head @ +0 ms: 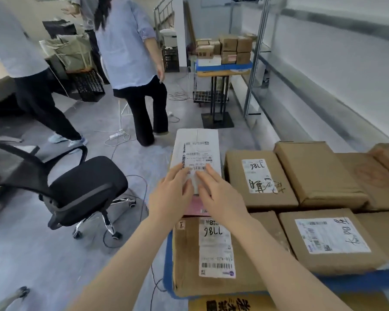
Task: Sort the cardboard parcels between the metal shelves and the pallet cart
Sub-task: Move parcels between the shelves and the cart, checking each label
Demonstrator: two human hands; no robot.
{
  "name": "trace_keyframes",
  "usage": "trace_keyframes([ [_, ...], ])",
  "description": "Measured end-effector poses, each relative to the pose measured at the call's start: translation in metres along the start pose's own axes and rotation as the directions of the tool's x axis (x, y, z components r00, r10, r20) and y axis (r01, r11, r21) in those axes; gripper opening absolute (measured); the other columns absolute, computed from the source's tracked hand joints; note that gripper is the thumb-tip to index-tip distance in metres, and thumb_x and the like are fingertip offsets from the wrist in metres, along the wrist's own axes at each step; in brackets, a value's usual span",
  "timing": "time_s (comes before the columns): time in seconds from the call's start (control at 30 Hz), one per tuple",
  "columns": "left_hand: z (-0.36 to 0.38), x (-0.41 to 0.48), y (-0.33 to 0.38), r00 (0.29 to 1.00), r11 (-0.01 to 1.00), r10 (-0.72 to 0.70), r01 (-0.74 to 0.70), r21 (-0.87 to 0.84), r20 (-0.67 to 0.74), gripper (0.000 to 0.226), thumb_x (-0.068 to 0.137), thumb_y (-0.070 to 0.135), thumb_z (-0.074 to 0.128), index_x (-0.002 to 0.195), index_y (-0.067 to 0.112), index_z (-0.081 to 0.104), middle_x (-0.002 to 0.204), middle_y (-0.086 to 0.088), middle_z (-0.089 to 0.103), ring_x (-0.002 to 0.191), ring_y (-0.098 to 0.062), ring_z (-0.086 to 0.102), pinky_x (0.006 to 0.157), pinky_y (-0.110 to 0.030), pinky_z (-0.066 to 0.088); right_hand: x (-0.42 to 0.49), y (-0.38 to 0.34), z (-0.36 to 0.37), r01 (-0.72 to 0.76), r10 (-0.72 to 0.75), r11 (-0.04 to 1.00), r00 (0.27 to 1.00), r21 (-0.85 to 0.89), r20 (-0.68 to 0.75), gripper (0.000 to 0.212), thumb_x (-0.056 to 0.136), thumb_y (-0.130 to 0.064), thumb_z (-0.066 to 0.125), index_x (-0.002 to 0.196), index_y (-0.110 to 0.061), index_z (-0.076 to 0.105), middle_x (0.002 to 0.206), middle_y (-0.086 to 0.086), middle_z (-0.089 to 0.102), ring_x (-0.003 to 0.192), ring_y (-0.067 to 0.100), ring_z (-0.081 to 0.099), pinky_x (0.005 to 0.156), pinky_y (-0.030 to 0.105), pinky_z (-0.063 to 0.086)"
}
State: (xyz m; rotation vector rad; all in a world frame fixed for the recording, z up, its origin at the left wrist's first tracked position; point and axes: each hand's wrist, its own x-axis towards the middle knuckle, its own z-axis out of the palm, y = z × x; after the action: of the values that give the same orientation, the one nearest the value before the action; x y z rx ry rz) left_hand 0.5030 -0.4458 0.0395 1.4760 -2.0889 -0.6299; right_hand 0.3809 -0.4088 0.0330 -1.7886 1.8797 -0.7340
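Parcel with the white label (197, 153) sits at the far left corner of the stack, tipped a bit, its near end lying over a pinkish parcel (195, 206). Both hands are flat on that near end: left hand (170, 194) and right hand (220, 196) side by side, fingers spread and pressing down on top, not pinching anything. So the grip is loose and splayed on both sides, with the parcel reaching away from the fingertips.

Closer to the camera there's a brown parcel marked 7786 (213, 250), and right of the hands another 7786 box (256, 178), plus more brown boxes (330, 241) packed close together on a blue pallet cart (357, 280).

Off to the left on the floor is a black office chair (85, 187) with cables around it. Two people (130, 63) stand further back. Metal shelves (263, 52) run along the right wall, and a small stand holds more parcels (225, 49).
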Motion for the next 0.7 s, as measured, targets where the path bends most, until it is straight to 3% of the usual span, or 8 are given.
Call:
trace_keyframes([
  [0.1, 0.018, 0.011, -0.023, 1.0, 1.0, 0.012, -0.012, 0.0, -0.002, 0.04, 0.092, 0.027, 0.042, 0.132, 0.022, 0.046, 0.143, 0.004, 0.038, 0.126, -0.024, 0.037, 0.097, -0.041, 0.034, 0.012, 0.022, 0.019, 0.0, -0.001, 0.998, 1.0, -0.062, -0.012, 0.047, 0.096, -0.033, 0.033, 0.143, -0.029, 0.029, 0.156, -0.006, 0.015, 0.139, 0.022, 0.023, 0.11, 0.036, 0.028],
  [0.23, 0.033, 0.03, -0.045, 0.998, 0.997, 0.066, -0.066, 0.039, -0.012, 0.039, 0.089, 0.033, 0.046, 0.127, 0.03, 0.048, 0.138, 0.012, 0.038, 0.117, -0.023, 0.042, 0.087, -0.035, 0.039, 0.026, 0.044, 0.025, -0.017, 0.013, 0.999, 0.997, -0.051, -0.07, 0.046, 0.095, -0.039, 0.034, 0.14, -0.036, 0.03, 0.156, -0.009, 0.01, 0.136, 0.022, 0.028, 0.105, 0.041, 0.035],
  [0.43, 0.039, 0.045, -0.06, 0.991, 0.98, 0.113, -0.098, -0.171, 0.078, 0.041, 0.091, 0.025, 0.048, 0.131, 0.028, 0.045, 0.146, 0.004, 0.027, 0.129, -0.017, 0.034, 0.105, -0.034, 0.03, 0.037, 0.052, 0.033, 0.001, 0.0, 1.0, 0.997, 0.006, -0.071, 0.045, 0.095, -0.041, 0.032, 0.14, -0.038, 0.028, 0.156, -0.013, 0.001, 0.14, 0.016, 0.021, 0.106, 0.039, 0.034],
  [0.53, 0.042, 0.043, -0.062, 0.989, 0.982, 0.131, -0.121, -0.142, 0.064, 0.041, 0.092, 0.026, 0.045, 0.132, 0.029, 0.043, 0.147, 0.004, 0.026, 0.129, -0.019, 0.035, 0.106, -0.042, 0.031, 0.037, 0.054, 0.035, 0.017, -0.015, 1.0, 0.996, 0.019, -0.092, 0.044, 0.096, -0.04, 0.032, 0.14, -0.037, 0.029, 0.156, -0.011, 0.005, 0.139, 0.014, 0.022, 0.106, 0.036, 0.033],
  [0.7, 0.041, 0.041, -0.059, 0.989, 0.985, 0.112, -0.097, -0.146, 0.097, 0.042, 0.092, 0.029, 0.043, 0.134, 0.03, 0.04, 0.149, 0.005, 0.023, 0.131, -0.02, 0.032, 0.107, -0.044, 0.031, 0.034, 0.055, 0.036, 0.034, -0.035, 0.999, 0.993, -0.005, -0.112, 0.045, 0.096, -0.04, 0.03, 0.14, -0.037, 0.027, 0.156, -0.013, 0.005, 0.139, 0.012, 0.021, 0.104, 0.035, 0.035],
])
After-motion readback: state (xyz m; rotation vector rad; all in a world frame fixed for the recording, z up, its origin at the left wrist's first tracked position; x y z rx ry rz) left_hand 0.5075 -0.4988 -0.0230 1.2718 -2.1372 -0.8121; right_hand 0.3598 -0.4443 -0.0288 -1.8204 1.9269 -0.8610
